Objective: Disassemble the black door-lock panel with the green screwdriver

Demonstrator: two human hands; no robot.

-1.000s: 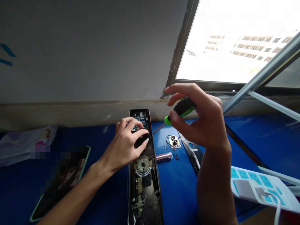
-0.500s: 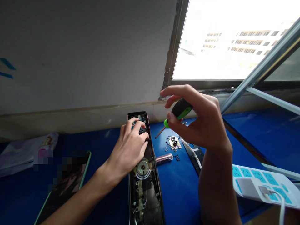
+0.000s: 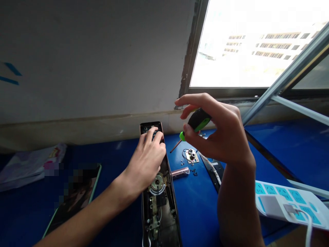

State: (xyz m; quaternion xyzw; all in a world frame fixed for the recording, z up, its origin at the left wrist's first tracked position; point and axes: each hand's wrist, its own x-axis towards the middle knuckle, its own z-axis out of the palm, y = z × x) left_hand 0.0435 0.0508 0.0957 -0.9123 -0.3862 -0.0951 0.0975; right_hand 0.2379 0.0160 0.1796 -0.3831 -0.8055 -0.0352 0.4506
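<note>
Black and green, the screwdriver (image 3: 203, 120) is pinched between the thumb and fingers of my right hand (image 3: 222, 132), its shaft slanting down to the left, its tip to the right of the long dark housing (image 3: 168, 219) and apart from it. That housing lies lengthwise before me on the blue table (image 3: 195, 209), its inner parts exposed. My left hand (image 3: 147, 159) bends over its upper end, fingers curled across the circuit board (image 3: 146, 129) (whether they pinch anything, I cannot tell, since the knuckles hide it). Just below my palm is a round metal disc (image 3: 157, 183). Right of the housing lie a pinkish cylinder (image 3: 180, 172), small dark screws (image 3: 194, 172) and a square plate (image 3: 189, 160).
</note>
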